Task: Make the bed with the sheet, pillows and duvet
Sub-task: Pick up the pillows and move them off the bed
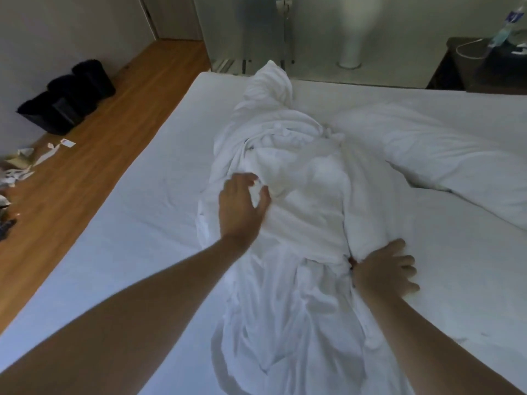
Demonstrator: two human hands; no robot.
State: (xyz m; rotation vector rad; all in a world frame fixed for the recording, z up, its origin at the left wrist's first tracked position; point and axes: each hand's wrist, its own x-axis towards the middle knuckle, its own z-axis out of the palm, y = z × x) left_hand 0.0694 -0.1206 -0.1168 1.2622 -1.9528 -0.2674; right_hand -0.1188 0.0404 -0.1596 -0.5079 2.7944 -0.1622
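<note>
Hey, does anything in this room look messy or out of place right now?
Yes. The duvet lies bunched in a long twisted heap down the middle of the bed instead of spread flat, with both hands on it. Scraps of paper litter lie scattered on the wood floor left of the bed.

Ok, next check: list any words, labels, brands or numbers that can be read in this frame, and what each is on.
No text can be read.
Water bottle on the nightstand: blue label, too blurred to read.
Small card on the floor: a red mark, too small to read.
Paper scraps beside it: no print can be made out.
</note>
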